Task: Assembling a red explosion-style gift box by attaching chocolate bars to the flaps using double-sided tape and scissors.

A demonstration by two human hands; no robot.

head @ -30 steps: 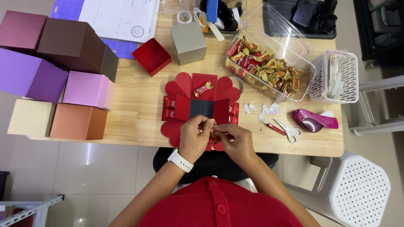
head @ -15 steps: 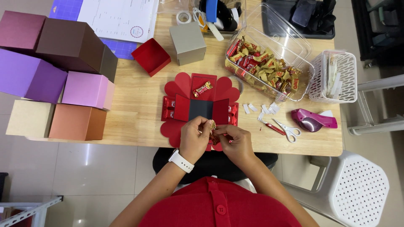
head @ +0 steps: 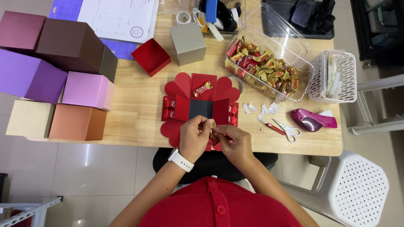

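My left hand (head: 194, 138) and my right hand (head: 235, 144) meet over the near edge of an unfolded red paper box (head: 198, 108) with heart-shaped flaps. Both pinch one small wrapped candy (head: 213, 133) in a gold and red wrapper between their fingertips. A white watch sits on my left wrist. Another wrapped candy (head: 202, 88) lies on the far panel of the unfolded box, and more candies are fixed on its left and right panels.
A clear bin of wrapped candies (head: 266, 71) stands at the back right, beside a white basket (head: 332, 77). Scissors (head: 283, 128), a purple tape dispenser (head: 311, 121) and white paper bits lie to the right. Coloured boxes (head: 54, 71) are stacked left; a red lid (head: 151, 56) and grey box (head: 187, 43) sit behind.
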